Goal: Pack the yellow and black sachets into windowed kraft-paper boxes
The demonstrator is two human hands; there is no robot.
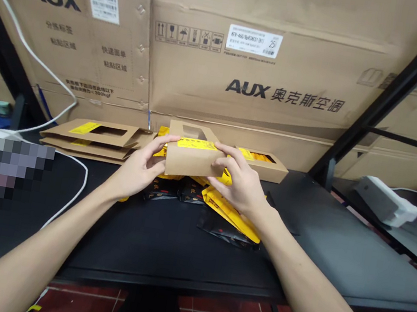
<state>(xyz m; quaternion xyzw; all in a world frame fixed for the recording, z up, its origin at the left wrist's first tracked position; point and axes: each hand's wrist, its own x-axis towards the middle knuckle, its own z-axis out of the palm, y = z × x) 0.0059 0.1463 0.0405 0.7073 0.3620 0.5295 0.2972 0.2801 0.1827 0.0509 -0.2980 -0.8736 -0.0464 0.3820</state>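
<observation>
Between my two hands is a brown cardboard box (194, 163) with a yellow label and a window in its top. My left hand (141, 168) grips its left end, thumb on the near side. At the right end, my right hand (237, 178) has its fingers closed on the box. Below and behind it lie yellow packets (231, 212) and black packets (227, 230), partly covered by the box and hands. To the right rests another windowed box (265, 168) with yellow packets showing in it. Flattened windowed boxes (86, 141) are stacked on the left.
Large AUX cartons (287, 73) stand behind the black table (174, 257). A white cable (79, 190) runs across the table's left side, near a pixelated patch. Black metal frame bars (333, 156) slope up at both sides. A white power strip (384, 200) lies at the right.
</observation>
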